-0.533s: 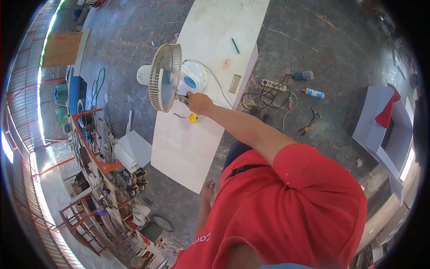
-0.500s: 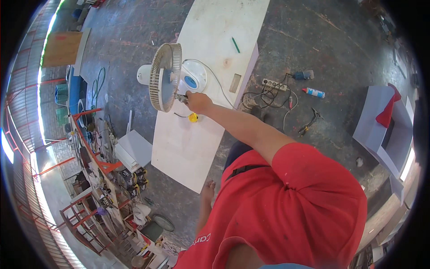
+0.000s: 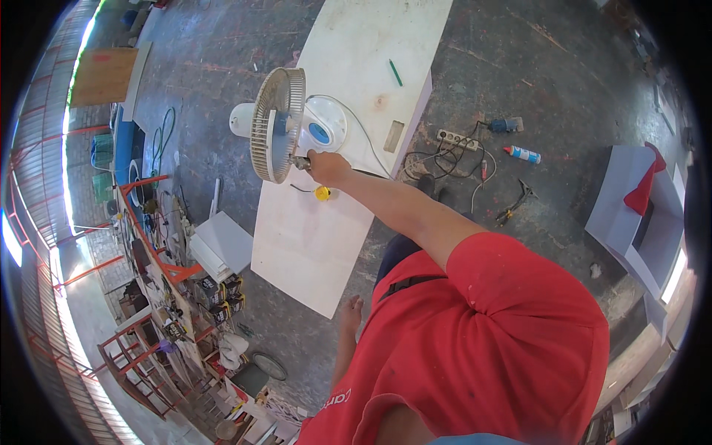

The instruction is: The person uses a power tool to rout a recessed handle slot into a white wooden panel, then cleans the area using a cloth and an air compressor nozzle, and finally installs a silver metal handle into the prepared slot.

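My right hand reaches out over a long white board, closed around a small grey metal tool. The tool's end is at the lower edge of a fan's wire cage; whether it touches is unclear. Blue blades show inside the cage. Behind it are the white motor housing and a white base with a blue panel. A yellow round thing with a dark lead lies just below my hand. My left hand hangs beside the board's near edge, fingers loosely apart, with nothing visible in it.
A green marker lies on the board's far part. Right of the board, on the floor, are a power strip with tangled cords, a blue power tool, a glue bottle and pliers. White panels lie left.
The view has shifted slightly. My right hand stays at the fan cage with the tool; my left hand has risen a little beside the board.
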`<state>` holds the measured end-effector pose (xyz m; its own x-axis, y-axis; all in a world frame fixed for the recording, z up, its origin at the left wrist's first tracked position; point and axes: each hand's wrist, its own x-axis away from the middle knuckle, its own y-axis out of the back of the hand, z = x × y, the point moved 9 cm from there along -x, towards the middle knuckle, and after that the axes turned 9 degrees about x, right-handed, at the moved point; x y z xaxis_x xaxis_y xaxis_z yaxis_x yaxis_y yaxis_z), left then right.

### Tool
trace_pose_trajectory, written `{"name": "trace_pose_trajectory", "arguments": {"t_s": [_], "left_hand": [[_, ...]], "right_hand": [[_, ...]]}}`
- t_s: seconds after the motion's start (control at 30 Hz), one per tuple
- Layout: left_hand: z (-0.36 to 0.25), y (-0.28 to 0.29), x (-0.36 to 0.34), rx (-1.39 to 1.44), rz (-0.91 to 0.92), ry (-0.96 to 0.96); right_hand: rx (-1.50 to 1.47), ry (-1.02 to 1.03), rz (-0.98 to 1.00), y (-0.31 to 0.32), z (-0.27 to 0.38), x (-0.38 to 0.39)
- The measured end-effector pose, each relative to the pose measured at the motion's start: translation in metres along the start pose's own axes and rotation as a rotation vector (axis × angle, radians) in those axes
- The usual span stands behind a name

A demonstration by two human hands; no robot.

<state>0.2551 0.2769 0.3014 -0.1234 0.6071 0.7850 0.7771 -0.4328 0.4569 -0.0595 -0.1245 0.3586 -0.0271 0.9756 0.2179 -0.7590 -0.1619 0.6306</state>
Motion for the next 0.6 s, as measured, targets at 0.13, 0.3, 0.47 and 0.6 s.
{"name": "trace_pose_trajectory", "arguments": {"t_s": [0.13,0.3,0.47,0.6], "left_hand": [[0.008,0.000,-0.005,0.023,0.028,0.079],[0.006,0.006,-0.010,0.018,0.010,0.026],[0.005,0.007,-0.009,0.019,0.000,0.023],[0.002,0.005,-0.005,0.004,0.002,0.010]], "right_hand": [[-0.007,-0.018,0.035,-0.002,-0.002,0.001],[0.007,0.004,0.013,0.000,-0.004,-0.001],[-0.053,-0.046,-0.035,0.026,-0.022,-0.017],[-0.032,-0.135,-0.087,0.065,-0.043,-0.037]]}}
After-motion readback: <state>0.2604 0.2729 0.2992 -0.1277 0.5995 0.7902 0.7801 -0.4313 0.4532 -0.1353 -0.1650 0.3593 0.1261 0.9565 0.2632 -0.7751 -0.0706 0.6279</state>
